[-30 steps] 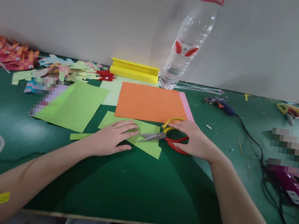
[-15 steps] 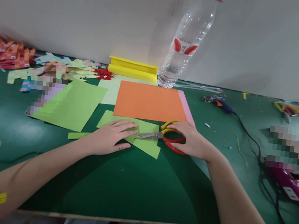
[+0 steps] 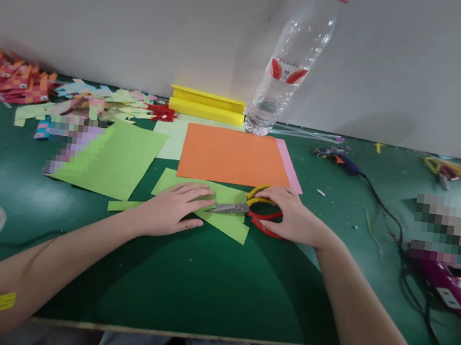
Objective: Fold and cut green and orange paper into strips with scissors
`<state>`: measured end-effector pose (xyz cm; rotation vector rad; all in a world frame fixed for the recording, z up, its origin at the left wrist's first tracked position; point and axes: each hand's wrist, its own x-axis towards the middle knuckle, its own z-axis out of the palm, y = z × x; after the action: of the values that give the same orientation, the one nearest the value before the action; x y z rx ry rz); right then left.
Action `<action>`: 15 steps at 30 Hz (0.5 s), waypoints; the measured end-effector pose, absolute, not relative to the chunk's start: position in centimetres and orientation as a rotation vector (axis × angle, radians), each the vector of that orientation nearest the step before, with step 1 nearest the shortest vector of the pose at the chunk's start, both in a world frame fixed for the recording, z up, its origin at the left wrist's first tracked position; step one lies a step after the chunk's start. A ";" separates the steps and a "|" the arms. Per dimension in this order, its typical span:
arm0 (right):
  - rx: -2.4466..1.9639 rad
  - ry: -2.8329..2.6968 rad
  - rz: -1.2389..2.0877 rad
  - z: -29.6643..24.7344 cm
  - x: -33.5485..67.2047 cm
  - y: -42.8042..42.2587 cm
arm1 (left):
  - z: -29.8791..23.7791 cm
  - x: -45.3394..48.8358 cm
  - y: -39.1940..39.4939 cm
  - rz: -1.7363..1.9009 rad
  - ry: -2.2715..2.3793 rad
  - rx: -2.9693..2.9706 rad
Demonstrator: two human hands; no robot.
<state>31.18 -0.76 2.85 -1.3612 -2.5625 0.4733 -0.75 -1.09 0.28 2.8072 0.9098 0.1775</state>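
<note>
My left hand [image 3: 175, 208] lies flat, fingers stretched out, on a folded light green paper piece [image 3: 227, 224] on the green table [image 3: 207, 282]. My right hand [image 3: 293, 214] is closed on the red and yellow handles of the scissors [image 3: 251, 208]. The scissor blades point left over the green paper, almost touching my left fingertips. An orange sheet [image 3: 232, 156] lies just behind both hands, on top of a pink sheet [image 3: 292, 172].
A clear plastic bottle [image 3: 289, 67] and a yellow strip stack [image 3: 207, 105] stand by the back wall. A large green sheet [image 3: 117, 160] and several paper scraps [image 3: 90, 106] lie at left. A glue gun [image 3: 342, 160] with black cord [image 3: 397, 228] lies right.
The scissors and my right hand have slid slightly left, bringing the blade tips closer to my left fingers. My left hand stays on the paper.
</note>
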 end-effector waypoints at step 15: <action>-1.390 -2.549 0.508 3.7 31.3 -0.8 | 0.8 -0.1 -1.8 0.118 0.960 2.893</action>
<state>31.32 -0.75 3.68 -1.3900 -2.5494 0.5083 -0.09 -1.77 0.75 2.8931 0.9597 0.1177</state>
